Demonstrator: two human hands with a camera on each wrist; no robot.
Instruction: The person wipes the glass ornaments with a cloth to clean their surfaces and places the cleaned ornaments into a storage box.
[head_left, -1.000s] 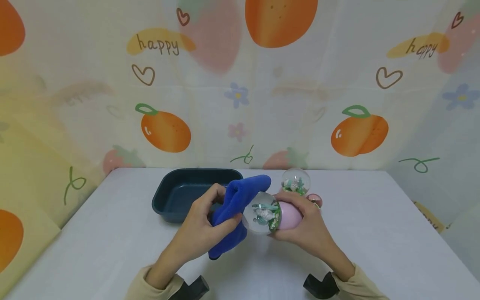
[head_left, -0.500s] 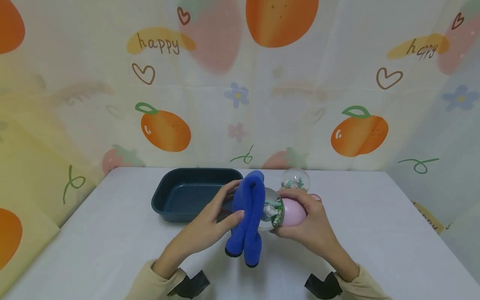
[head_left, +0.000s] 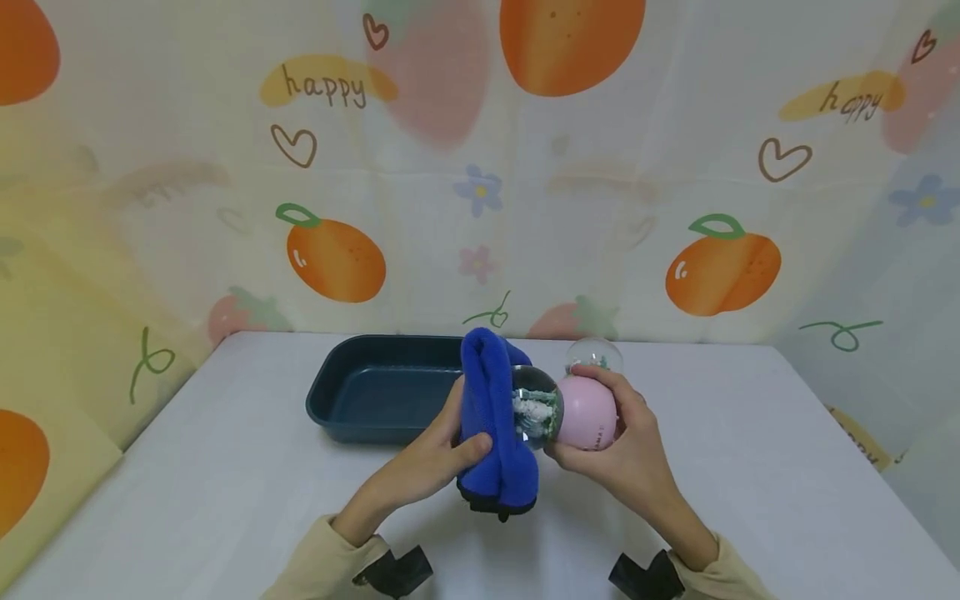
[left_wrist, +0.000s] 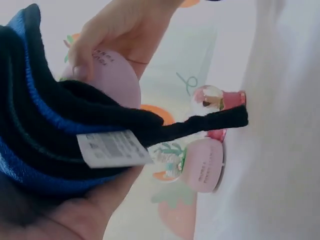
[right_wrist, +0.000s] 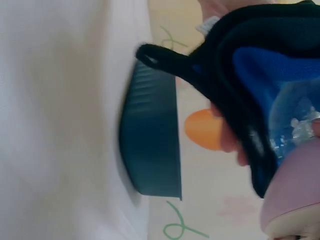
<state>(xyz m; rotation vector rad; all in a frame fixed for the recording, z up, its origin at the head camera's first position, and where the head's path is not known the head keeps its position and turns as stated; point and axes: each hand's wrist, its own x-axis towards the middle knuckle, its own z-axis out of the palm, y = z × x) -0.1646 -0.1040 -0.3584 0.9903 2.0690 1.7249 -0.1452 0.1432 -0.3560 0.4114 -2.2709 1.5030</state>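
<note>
My left hand grips a folded blue cloth with dark edging, thumb on the near side. In the left wrist view the cloth shows a white label and a dark hanging loop. My right hand holds a snow globe by its pink base, tipped sideways above the table. Its clear ball, with a pale figure and greenery inside, presses into the cloth, which hides the ball's left part. Right wrist view: the cloth's blue inner face wraps round the ball.
Behind my left hand stands a dark blue-green tray. A second snow globe with a pink base and a smaller red-based globe stand on the table behind my right hand, mostly hidden in the head view. A printed fabric backdrop hangs behind.
The cloth has turned from slanting to upright and shifted right around the ball. The held globe has rotated, so lettering on its base now shows. Both hands keep their hold.
</note>
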